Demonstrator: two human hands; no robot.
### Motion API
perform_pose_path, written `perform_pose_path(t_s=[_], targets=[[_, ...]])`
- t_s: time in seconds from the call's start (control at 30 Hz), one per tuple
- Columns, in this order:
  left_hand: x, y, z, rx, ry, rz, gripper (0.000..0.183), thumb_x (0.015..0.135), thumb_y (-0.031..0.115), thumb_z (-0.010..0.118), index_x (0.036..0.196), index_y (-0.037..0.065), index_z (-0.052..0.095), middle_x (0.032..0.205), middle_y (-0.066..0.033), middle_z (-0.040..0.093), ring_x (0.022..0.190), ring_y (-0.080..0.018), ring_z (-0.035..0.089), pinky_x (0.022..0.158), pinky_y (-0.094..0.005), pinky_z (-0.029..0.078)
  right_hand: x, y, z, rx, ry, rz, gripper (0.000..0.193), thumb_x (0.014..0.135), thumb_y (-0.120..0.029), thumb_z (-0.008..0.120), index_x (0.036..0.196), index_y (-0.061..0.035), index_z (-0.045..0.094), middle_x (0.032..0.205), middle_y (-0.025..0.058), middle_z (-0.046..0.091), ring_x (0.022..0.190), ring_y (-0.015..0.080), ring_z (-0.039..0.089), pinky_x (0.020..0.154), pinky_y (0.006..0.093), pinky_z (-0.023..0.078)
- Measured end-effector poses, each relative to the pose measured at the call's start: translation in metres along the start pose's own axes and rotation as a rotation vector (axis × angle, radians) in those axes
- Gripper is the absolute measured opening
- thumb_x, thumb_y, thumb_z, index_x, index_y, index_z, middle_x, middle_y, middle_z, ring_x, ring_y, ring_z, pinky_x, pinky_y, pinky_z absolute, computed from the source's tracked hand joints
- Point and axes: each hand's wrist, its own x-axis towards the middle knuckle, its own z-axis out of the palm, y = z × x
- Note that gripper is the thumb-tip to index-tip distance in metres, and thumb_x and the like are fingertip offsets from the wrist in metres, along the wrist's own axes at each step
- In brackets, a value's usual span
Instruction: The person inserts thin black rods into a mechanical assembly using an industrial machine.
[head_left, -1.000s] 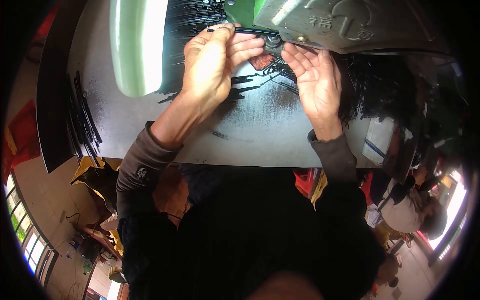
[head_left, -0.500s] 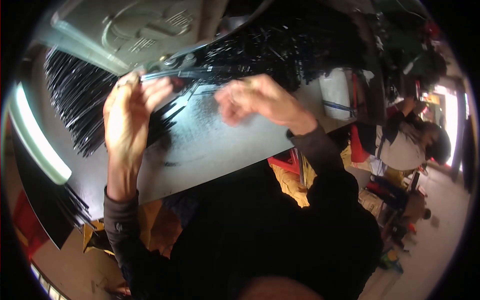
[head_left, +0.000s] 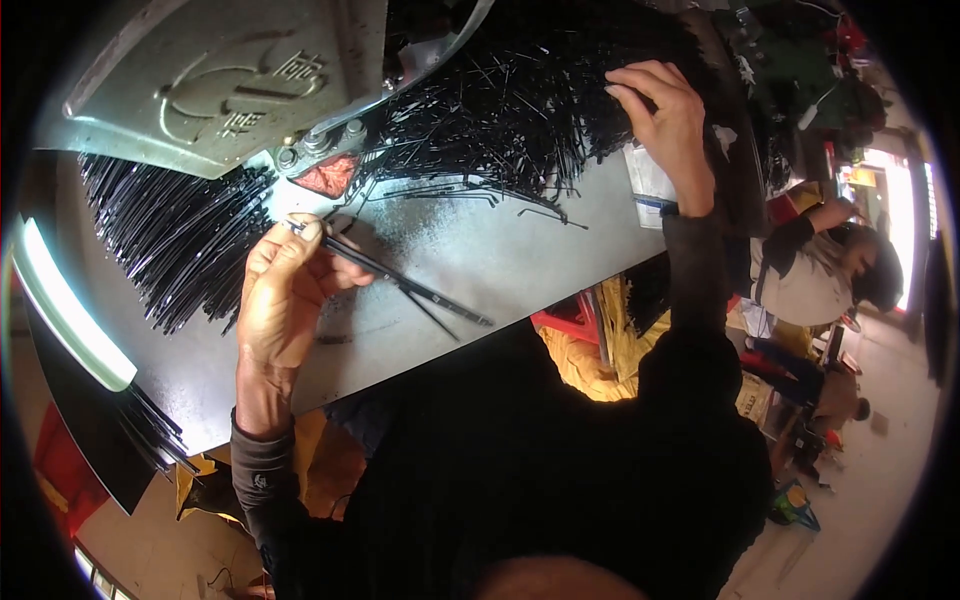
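Thin black rods [head_left: 420, 287] are pinched between the thumb and fingers of my left hand [head_left: 283, 280]. They slant down to the right over the metal tabletop [head_left: 420, 240], apart from its surface. Farther right, my right hand [head_left: 664, 115] is raised at a large heap of black rods [head_left: 500, 120]. Its thumb and fingertips are drawn together; whatever lies between them cannot be made out against the dark heap. Just beyond my left hand, a crumpled reddish piece [head_left: 328, 176] sits beside the bolts of a grey metal machine [head_left: 230, 90].
A thick bundle of black rods [head_left: 180, 230] lies on the left of the table. A lit tube lamp [head_left: 75, 310] stands at the left edge. Near my right wrist is a whitish container [head_left: 650, 177]. Another person [head_left: 810, 270] is at the far right.
My right hand has moved right and away to the heap. My left hand has drawn slightly nearer and right, and its rods now point down to the right. The machine appears lower and farther left.
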Motion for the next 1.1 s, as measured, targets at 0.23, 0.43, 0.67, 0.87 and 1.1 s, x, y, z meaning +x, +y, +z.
perform_pose_path(t_s=[0.23, 0.43, 0.67, 0.87, 1.1], targets=[[0.005, -0.001, 0.009, -0.192, 0.000, 0.054, 0.016, 0.089, 0.016, 0.057, 0.099, 0.003, 0.058, 0.080, -0.0055, 0.060, 0.072, -0.0171, 0.058, 0.071, -0.0375, 0.052, 0.023, -0.057, 0.025, 0.122, 0.184, -0.285, 0.017, 0.072, -0.008, 0.070, 0.088, -0.0146, 0.069, 0.077, 0.0002, 0.063, 0.070, 0.0172, 0.059, 0.063, 0.0308, 0.045], [0.022, 0.002, 0.018, -0.221, 0.129, 0.080, 0.013, 0.087, 0.011, 0.060, 0.095, 0.000, 0.061, 0.081, -0.0057, 0.061, 0.067, -0.0116, 0.054, 0.059, -0.0260, 0.043, 0.032, -0.179, 0.078, 0.430, -0.019, -0.346, 0.016, 0.075, -0.005, 0.064, 0.090, -0.0037, 0.066, 0.069, 0.0062, 0.060, 0.060, 0.0171, 0.059, 0.053, 0.0282, 0.047], [0.024, 0.001, 0.005, 0.254, 0.234, 0.346, 0.011, 0.085, 0.008, 0.062, 0.089, -0.002, 0.062, 0.073, -0.0066, 0.063, 0.056, -0.0099, 0.056, 0.048, -0.0209, 0.043, 0.032, -0.195, 0.088, 1.275, -0.319, 0.443, 0.010, 0.087, -0.009, 0.061, 0.088, 0.0013, 0.063, 0.066, 0.0021, 0.060, 0.056, 0.0037, 0.055, 0.048, 0.0164, 0.043], [0.032, 0.003, 0.013, 0.350, 0.277, 0.439, 0.015, 0.082, 0.001, 0.061, 0.097, -0.002, 0.062, 0.063, -0.0015, 0.060, 0.049, -0.0058, 0.054, 0.043, -0.0183, 0.042, 0.038, -0.199, 0.086, 1.314, -0.315, 0.535, 0.014, 0.088, -0.011, 0.060, 0.090, 0.0025, 0.064, 0.068, 0.0026, 0.060, 0.057, 0.0045, 0.055, 0.048, 0.0170, 0.044], [0.034, 0.004, 0.013, 0.292, 0.282, 0.420, 0.021, 0.081, -0.002, 0.059, 0.102, 0.001, 0.059, 0.064, 0.0005, 0.058, 0.046, -0.0045, 0.050, 0.040, -0.0180, 0.039, 0.038, -0.202, 0.091, 1.379, -0.348, 0.560, 0.013, 0.088, -0.010, 0.060, 0.091, 0.0029, 0.063, 0.068, 0.0029, 0.060, 0.058, 0.0037, 0.055, 0.048, 0.0162, 0.043]])
